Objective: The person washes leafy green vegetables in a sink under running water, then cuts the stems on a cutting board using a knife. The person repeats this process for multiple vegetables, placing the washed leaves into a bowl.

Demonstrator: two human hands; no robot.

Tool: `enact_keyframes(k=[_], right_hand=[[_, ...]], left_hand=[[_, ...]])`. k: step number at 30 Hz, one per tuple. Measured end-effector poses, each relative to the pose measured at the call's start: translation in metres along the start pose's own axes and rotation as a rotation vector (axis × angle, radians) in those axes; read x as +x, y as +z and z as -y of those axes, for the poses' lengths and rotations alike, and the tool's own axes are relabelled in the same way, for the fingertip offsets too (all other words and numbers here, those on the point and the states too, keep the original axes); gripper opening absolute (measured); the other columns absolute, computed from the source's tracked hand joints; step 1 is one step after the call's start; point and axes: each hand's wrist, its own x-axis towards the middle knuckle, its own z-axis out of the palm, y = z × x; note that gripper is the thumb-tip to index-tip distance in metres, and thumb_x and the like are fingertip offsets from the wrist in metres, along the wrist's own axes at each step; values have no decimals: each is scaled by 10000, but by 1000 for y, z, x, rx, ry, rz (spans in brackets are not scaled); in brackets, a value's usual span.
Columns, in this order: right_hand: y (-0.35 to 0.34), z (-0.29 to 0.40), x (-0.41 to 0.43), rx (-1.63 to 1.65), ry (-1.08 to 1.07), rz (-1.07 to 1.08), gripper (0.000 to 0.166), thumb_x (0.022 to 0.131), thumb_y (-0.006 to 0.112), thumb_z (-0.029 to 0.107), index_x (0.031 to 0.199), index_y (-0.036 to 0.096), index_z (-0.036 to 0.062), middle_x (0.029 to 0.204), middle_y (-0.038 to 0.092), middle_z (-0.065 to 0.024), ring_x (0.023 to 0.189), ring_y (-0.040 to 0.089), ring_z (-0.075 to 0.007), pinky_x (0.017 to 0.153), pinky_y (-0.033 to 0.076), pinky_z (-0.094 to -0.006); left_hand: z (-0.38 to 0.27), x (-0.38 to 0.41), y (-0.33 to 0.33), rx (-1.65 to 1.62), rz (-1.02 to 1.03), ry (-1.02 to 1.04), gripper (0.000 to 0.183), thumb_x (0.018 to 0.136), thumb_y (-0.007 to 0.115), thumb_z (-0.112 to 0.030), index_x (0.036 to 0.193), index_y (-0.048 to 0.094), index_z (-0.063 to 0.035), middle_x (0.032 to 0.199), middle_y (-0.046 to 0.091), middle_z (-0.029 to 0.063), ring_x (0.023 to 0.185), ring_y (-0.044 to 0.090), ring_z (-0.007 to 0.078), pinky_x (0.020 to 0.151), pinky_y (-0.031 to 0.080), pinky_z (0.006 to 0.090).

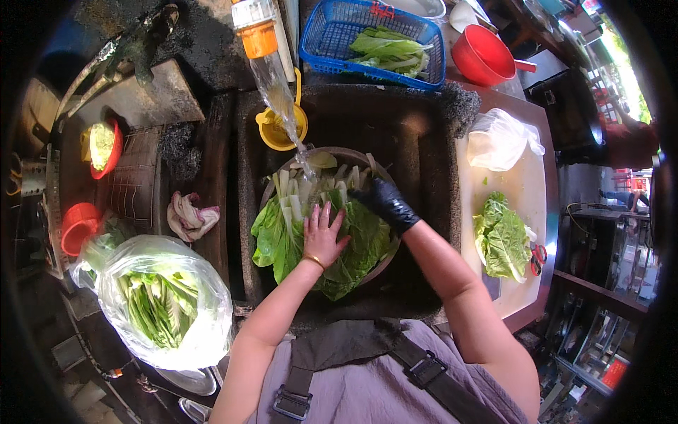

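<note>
Leafy greens with pale stalks [288, 206] fill a round basin [389, 262] inside the dark sink [424, 169]. My left hand [323, 236], bare with a bangle at the wrist, lies flat on the leaves with its fingers spread. At the stalk ends on the right, my right hand [389, 204] wears a black glove. Its fingertips reach in among the greens, and whether they grip anything is hard to see. Water [280, 95] pours from an orange-ended tap hose [259, 40] onto the stalks near both hands.
A yellow ladle [283, 132] sits at the sink's back left. Behind stand a blue basket [373, 69] with greens and a red dipper [483, 55]. On the right, a cutting board [508, 185] carries leaves and red-handled scissors [538, 259]. A plastic bag of greens [212, 307] is at left.
</note>
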Motion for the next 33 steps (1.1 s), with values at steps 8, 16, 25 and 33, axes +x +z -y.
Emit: enact_keyframes(k=[8,16,25,33], right_hand=[[24,-10,-13,679,322,197,283,707,568,118,966,560,2,830,577,-57,773,523,-144,685,418,-281],[15,-8,-45,970,6,237,324,777,535,217,1040,521,29,824,568,-42,714,505,-126,630,410,-261],[-10,12,-50,555,316,214,353,764,551,250,1009,522,-2,881,572,-134,790,543,-210,661,425,-320],[63,-19,-31,17,10,-84,296,691,551,176,947,553,28,856,568,-199,820,548,-346,738,426,-414]], left_hand=[[19,3,4,-92,15,-150,390,699,581,-225,1037,517,-40,1118,444,147,1067,381,316,886,329,390],[-5,42,5,-786,-194,-141,274,801,517,-190,1006,528,-9,984,552,119,873,522,230,773,403,305],[33,45,17,-1463,-124,-453,158,840,471,-122,947,567,-57,758,523,-24,577,467,63,546,407,190],[39,35,22,-1033,-83,-605,259,791,549,-228,698,534,13,550,443,-7,530,366,88,509,342,260]])
